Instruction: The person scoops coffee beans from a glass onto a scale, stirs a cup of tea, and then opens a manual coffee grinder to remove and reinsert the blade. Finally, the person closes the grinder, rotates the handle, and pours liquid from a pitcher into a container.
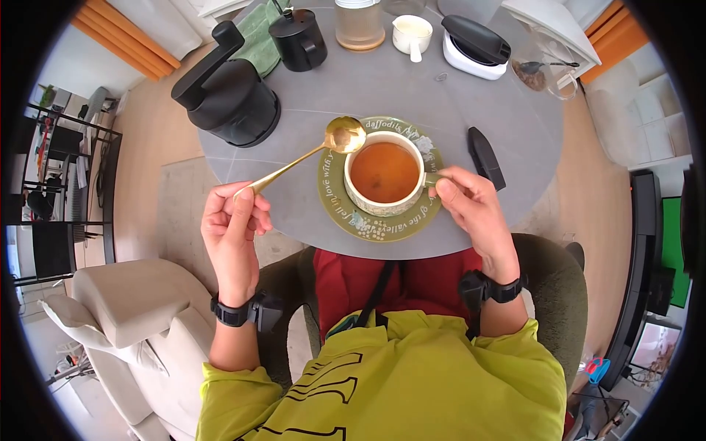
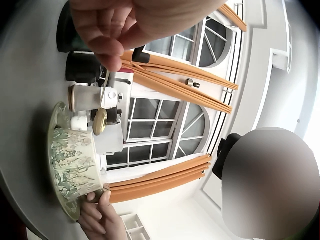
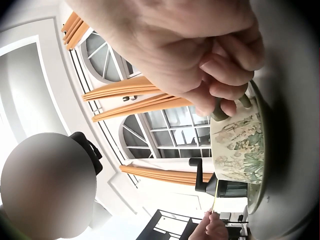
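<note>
A gold spoon (image 1: pixel 345 135) is pinched by its handle end between the thumb and fingers of my left hand (image 1: pixel 234 220). Its bowl is raised beside the cup's left rim, over the edge of the green saucer (image 1: pixel 332 197). On that saucer stands a teacup (image 2: pixel 76 162) with a floral pattern outside. Amber tea (image 1: pixel 384 170) fills much of it, with a small dark spot showing in the liquid. At the cup's right side, my right hand (image 1: pixel 471 202) grips the green handle (image 3: pixel 219 112) between thumb and fingers.
Left on the grey table (image 1: pixel 294 103) stands a black appliance with a crank-like arm (image 1: pixel 232 103). Along the back are a black lidded pot (image 1: pixel 298 44), a glass jar (image 1: pixel 359 26), a small white pitcher (image 1: pixel 412 37) and a black-and-white device (image 1: pixel 476 48). A slim black object (image 1: pixel 485 158) lies right of the saucer.
</note>
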`<state>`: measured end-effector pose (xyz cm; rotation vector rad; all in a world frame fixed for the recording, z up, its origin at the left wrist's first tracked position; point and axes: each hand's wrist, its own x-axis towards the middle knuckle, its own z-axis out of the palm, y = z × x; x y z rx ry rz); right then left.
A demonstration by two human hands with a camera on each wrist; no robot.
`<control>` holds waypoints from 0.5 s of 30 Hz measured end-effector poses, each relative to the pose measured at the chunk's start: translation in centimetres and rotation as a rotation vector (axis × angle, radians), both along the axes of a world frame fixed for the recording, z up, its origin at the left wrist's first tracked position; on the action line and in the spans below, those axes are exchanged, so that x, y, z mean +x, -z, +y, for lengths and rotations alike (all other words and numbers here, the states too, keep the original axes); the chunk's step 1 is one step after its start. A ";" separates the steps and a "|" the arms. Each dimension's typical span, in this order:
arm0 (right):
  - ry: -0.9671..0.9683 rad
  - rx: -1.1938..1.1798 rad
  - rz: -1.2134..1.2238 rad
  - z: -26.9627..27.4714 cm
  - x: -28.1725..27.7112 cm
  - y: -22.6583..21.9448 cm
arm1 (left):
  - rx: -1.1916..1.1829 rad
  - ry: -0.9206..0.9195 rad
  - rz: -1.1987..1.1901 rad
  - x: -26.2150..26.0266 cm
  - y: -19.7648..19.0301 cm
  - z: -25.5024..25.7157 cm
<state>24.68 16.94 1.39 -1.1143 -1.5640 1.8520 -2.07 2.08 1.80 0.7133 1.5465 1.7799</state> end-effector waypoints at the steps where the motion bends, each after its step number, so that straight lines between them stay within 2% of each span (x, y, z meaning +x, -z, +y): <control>1: 0.002 -0.003 0.004 0.0 0.0 0.0 | -0.002 -0.003 0.008 0.0 0.1 0.1; 7: -0.016 0.040 0.022 0.3 -0.1 0.3 | 0.003 -0.032 0.028 -0.2 0.6 1.0; 9: -0.028 0.188 0.030 0.4 -0.2 1.2 | 0.001 -0.040 0.040 0.1 0.6 1.6; 10: -0.030 0.186 0.035 0.5 -0.2 1.2 | -0.003 -0.027 0.047 0.4 0.6 2.0; 12: -0.050 0.304 -0.127 0.6 0.1 1.1 | -0.008 -0.005 0.055 0.6 0.8 2.4; 13: -0.036 0.301 -0.131 0.5 0.1 0.8 | -0.026 0.006 0.090 0.8 0.9 2.8; 15: -0.005 0.470 -0.215 0.1 0.0 -0.3 | -0.063 0.033 0.148 1.3 1.1 3.5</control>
